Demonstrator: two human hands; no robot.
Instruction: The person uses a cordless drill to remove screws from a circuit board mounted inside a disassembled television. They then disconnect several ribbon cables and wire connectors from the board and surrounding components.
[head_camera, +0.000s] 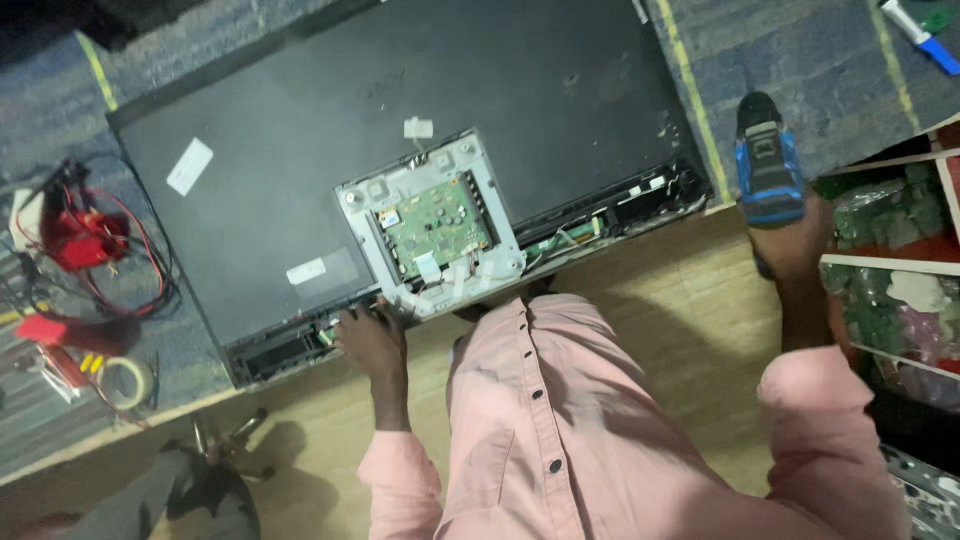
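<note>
A large black flat panel (400, 130) lies face down on the table, with a grey metal plate (430, 225) and a green circuit board (432, 215) on its back. My left hand (370, 340) rests at the panel's near edge, fingers touching the edge just left of the metal plate, holding nothing. My right hand (790, 240) grips a blue and black cordless drill (766, 160) off the panel's right end, the drill pointing away from me.
Red and black test leads with a meter (80, 240) and a roll of tape (125, 380) lie at the left. A shelf of bagged parts (890, 260) stands at the right. A blue-handled tool (925, 40) lies top right. Wooden table edge (680, 290) runs under my pink shirt.
</note>
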